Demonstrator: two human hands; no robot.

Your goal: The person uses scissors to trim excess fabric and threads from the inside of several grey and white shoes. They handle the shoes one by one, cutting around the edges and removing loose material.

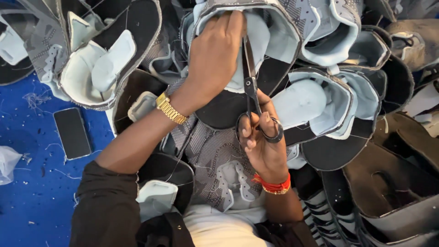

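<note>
Left hand (215,55) grips the shoe upper (256,27), steadying its lining; right hand (263,142) holds scissors (250,82), blades at the lining.

a blue floor (41,210) carries a dark phone (72,133), thread scraps (36,98) and piled shoe uppers (109,59).

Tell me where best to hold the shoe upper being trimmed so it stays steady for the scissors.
Grip the shoe upper at its padded light-blue collar, from the left, as the left hand does now. The collar rim is thick and folded, giving fingers purchase, and it sits beside the scissors, whose blades point up along it from the right hand, leaving the cutting side free.
</note>
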